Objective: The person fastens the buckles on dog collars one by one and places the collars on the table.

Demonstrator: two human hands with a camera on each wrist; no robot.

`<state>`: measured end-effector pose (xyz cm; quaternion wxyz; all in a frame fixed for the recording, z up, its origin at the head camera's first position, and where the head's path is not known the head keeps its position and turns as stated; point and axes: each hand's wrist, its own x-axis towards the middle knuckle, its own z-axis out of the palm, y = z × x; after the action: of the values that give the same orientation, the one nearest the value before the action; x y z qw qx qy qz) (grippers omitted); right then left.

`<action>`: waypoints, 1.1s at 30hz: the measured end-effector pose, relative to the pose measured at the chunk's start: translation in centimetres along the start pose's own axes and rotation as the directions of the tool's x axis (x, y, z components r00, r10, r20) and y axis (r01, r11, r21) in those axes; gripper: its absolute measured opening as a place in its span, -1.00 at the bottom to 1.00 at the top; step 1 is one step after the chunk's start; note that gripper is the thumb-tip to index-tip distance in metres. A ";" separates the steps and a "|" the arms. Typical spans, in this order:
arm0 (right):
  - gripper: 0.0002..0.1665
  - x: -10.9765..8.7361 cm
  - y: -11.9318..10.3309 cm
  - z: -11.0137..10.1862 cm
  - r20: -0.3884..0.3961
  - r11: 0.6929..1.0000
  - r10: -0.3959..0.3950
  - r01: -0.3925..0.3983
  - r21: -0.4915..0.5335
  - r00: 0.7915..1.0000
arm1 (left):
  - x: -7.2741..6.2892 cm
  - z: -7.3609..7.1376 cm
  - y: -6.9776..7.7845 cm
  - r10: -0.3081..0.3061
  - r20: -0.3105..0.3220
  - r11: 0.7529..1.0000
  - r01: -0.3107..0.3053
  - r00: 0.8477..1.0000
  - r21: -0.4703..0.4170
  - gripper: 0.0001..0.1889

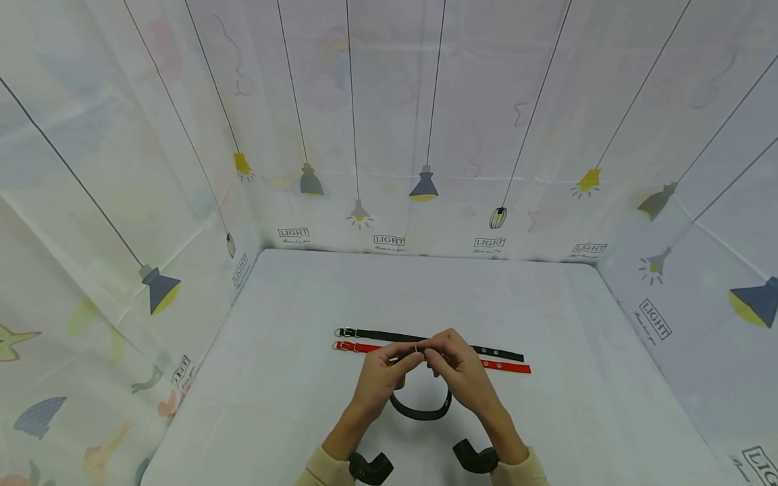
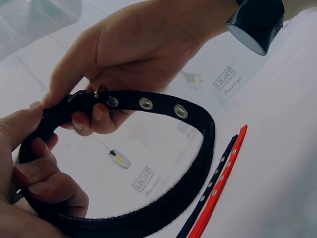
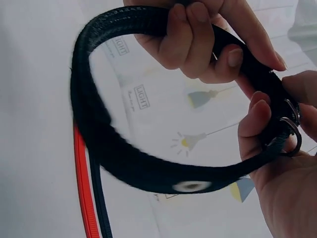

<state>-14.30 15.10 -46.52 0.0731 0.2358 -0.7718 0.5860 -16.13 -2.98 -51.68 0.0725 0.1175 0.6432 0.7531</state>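
A black collar [image 1: 422, 414] with metal eyelets is bent into a loop, held up between both hands above the table. My left hand [image 1: 379, 381] pinches it at the top left of the loop, and my right hand [image 1: 468, 378] pinches close by, the fingertips almost meeting. Metal hardware, a buckle and ring [image 3: 293, 119], shows by the right fingers in the right wrist view. The left wrist view shows several eyelets along the band [image 2: 163, 104]. Fingers partly cover the join, so how far the strap is threaded cannot be made out.
Behind the hands, a second black collar [image 1: 389, 335] and a red collar [image 1: 507, 366] lie straight, side by side, on the white table [image 1: 292, 418]. Their buckles are at the left and eyelets at the right. A curtain printed with lamps [image 1: 389, 101] surrounds the table.
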 end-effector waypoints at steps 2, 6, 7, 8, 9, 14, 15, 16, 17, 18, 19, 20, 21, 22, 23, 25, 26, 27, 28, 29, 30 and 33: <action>-0.81 0.0 0.5 0.1 -0.014 1.000 0.015 -0.015 0.011 1.000 | 0.0 -0.1 0.0 -0.010 -0.017 1.000 0.009 1.000 -0.020 -0.69; -0.81 0.0 2.4 0.4 -0.040 1.000 -0.015 0.015 0.016 0.999 | 0.0 -0.2 0.1 -0.028 -0.036 0.999 0.027 0.999 -0.043 -0.68; -0.81 0.0 2.8 0.4 -0.042 0.999 -0.033 0.033 0.010 0.999 | 0.0 -0.2 0.1 -0.033 -0.035 0.999 0.031 0.999 -0.044 -0.68; -0.80 0.0 3.2 0.4 -0.043 0.999 -0.042 0.042 -0.003 0.998 | 0.0 -0.2 0.1 -0.037 -0.035 0.998 0.036 0.999 -0.044 -0.68; -0.78 0.0 3.6 0.4 -0.040 0.999 -0.043 0.042 -0.015 0.998 | 0.0 -0.2 0.0 -0.042 -0.032 0.998 0.041 0.999 -0.043 -0.67; -0.66 -0.1 4.7 0.3 -0.031 0.991 0.022 -0.026 -0.132 0.999 | 0.2 -0.4 -0.8 -0.069 -0.024 0.997 0.068 0.997 -0.048 -0.55; -0.66 -0.2 4.9 0.3 -0.037 0.984 0.035 -0.041 -0.176 0.999 | 0.3 -0.4 -1.1 -0.075 -0.021 0.996 0.074 0.997 -0.042 -0.53; -0.67 -0.3 5.0 0.3 -0.047 0.973 0.044 -0.054 -0.225 0.998 | 0.3 -0.4 -1.4 -0.081 -0.016 0.996 0.080 0.997 -0.028 -0.52; -0.67 -0.4 5.3 0.3 -0.059 0.957 0.045 -0.060 -0.285 0.997 | 0.4 -0.3 -1.9 -0.087 -0.012 0.996 0.086 0.996 -0.011 -0.52; -0.67 -0.6 5.5 0.2 -0.068 0.936 0.047 -0.068 -0.344 0.997 | 0.4 -0.2 -2.3 -0.092 -0.009 0.996 0.092 0.996 0.016 -0.54; -0.68 -0.7 5.8 0.2 -0.076 0.915 0.052 -0.078 -0.397 0.996 | 0.4 -0.1 -2.7 -0.096 -0.012 0.994 0.097 0.995 0.052 -0.56; -0.68 -1.0 6.1 0.2 -0.077 0.894 0.053 -0.082 -0.441 0.996 | 0.4 0.0 -3.2 -0.099 -0.013 0.991 0.099 0.995 0.095 -0.60; -0.69 -1.3 6.4 0.1 -0.080 0.871 0.057 -0.088 -0.483 0.995 | 0.4 0.2 -3.6 -0.098 -0.016 0.983 0.099 0.995 0.152 -0.64; -0.69 -1.6 6.7 0.0 -0.080 0.851 0.063 -0.095 -0.516 0.995 | 0.4 0.4 -4.1 -0.089 -0.019 0.973 0.091 0.996 0.213 -0.66; -0.70 -2.0 7.0 -0.1 -0.079 0.831 0.069 -0.101 -0.548 0.995 | 0.3 0.7 -4.6 -0.077 -0.023 0.958 0.080 0.997 0.276 -0.68; -0.70 -2.8 7.7 -0.3 -0.076 0.799 0.091 -0.119 -0.589 0.993 | 0.3 1.2 -5.4 -0.036 -0.031 0.906 0.046 0.999 0.422 -0.72; -0.69 -3.2 8.0 -0.5 -0.073 0.786 0.107 -0.129 -0.605 0.992 | 0.3 1.4 -5.8 -0.006 -0.030 0.871 0.020 1.000 0.491 -0.75; -0.68 -3.6 8.2 -0.6 -0.073 0.772 0.123 -0.142 -0.619 0.990 | 0.3 1.7 -6.2 0.022 -0.031 0.829 -0.001 0.999 0.559 -0.77; -0.66 -3.9 8.6 -0.7 -0.073 0.757 0.141 -0.155 -0.635 0.987 | 0.3 1.9 -6.6 0.048 -0.031 0.786 -0.019 0.998 0.618 -0.79; -0.65 -4.3 8.9 -0.8 -0.070 0.742 0.159 -0.167 -0.649 0.985 | 0.3 2.2 -7.0 0.070 -0.030 0.744 -0.032 0.997 0.668 -0.81; -0.63 -4.6 9.2 -1.0 -0.071 0.731 0.178 -0.181 -0.658 0.981 | 0.3 2.5 -7.4 0.091 -0.029 0.702 -0.043 0.995 0.711 -0.82; -0.60 -5.1 10.0 -1.4 -0.088 0.709 0.232 -0.230 -0.667 0.969 | 0.4 3.2 -8.3 0.126 -0.024 0.613 -0.059 0.992 0.788 -0.85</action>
<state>-14.52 19.83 -56.85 0.0785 0.0960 -0.9542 0.2723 -15.99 1.56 -59.40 -0.0498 0.1412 0.9029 0.4029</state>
